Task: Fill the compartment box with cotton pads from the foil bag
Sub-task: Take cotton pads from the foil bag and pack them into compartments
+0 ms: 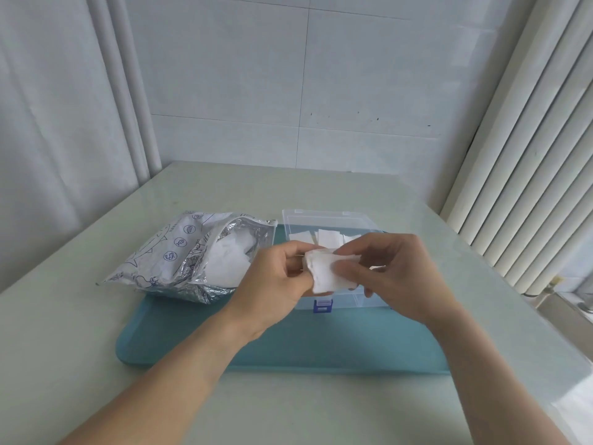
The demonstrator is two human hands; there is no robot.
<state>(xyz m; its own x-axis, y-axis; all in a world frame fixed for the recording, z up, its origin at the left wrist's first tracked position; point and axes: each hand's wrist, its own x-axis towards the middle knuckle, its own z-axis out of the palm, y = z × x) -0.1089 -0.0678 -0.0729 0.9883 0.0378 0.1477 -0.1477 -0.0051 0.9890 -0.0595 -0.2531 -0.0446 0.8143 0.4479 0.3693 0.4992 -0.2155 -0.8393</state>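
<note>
We hold a small stack of cotton pads [332, 271] between both hands above the front half of the compartment box [369, 298], squaring its edges, we judge, so the pads drop into a cell as one neat block. The left hand [277, 284] grips the stack's near-left corner with thumb and curled fingers; the right hand [396, 273] pinches the far-right edge, thumb on the face and fingertips over the top. Neither hand is free.

The clear box sits directly under the hands on a teal mat [288, 345], its blue latch [323, 306] facing us at 6 o'clock and its lid [321, 216] thrown open toward 12 o'clock, leaving the cells reachable from above. Pads [329, 237] already stand in the far cells; our hands hide the near ones, so we cannot tell how many remain to be filled.

At 9 o'clock from the box lies the foil bag [192, 261], on its side with its mouth gaping toward the box. More white pads [227, 264] show inside that opening, placed, it seems, for a short reach between supply and box. Bag and box lie close but apart. A pale table [96, 348] carries the mat, with a tiled wall [288, 91] beyond at 12 o'clock.
</note>
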